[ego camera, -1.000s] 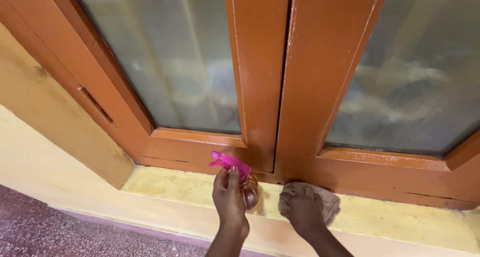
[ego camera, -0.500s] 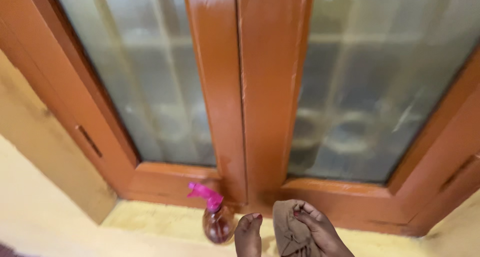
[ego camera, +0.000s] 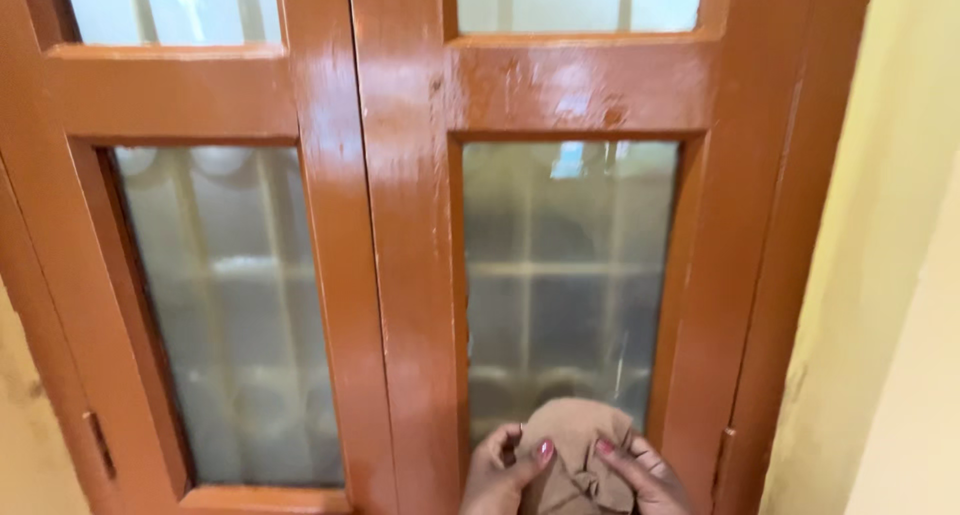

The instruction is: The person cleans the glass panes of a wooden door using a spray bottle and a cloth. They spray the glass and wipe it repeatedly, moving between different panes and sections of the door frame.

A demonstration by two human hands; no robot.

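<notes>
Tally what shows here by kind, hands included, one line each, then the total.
Hands: 2, the left hand and the right hand
Brown cloth: 1
Orange window shutters: 2
Glass panes: 4
Total: 9

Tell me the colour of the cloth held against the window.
Light brown cloth, seen in the head view.

Cut off and clouded at the window

At six o'clock the bottom edge crops both hands, the left hand [ego camera: 497, 472] and right hand [ego camera: 640, 475], at the wrist, along with the lower part of the brown cloth [ego camera: 578, 445]; behind the frosted panes [ego camera: 565, 285], pale bars, perhaps a grille, stay blurred.
</notes>
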